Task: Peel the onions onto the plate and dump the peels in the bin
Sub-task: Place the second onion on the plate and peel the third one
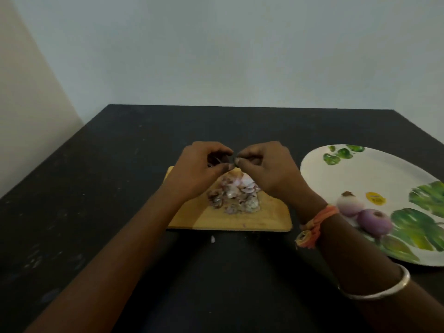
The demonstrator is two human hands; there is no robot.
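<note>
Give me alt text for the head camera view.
The left hand and right hand pinch a small, mostly hidden onion above a wooden board piled with peels on a dark table. Two peeled onions lie on a leaf-patterned plate at right.

We see a dark table running back to the wall. Under the fingers a wooden cutting board lies flat on it. To the right of the fingers, apart from them, sits a white plate printed with green leaves. Nearer us than the fingers, just off the board's front edge, lies one small pale scrap.
</note>
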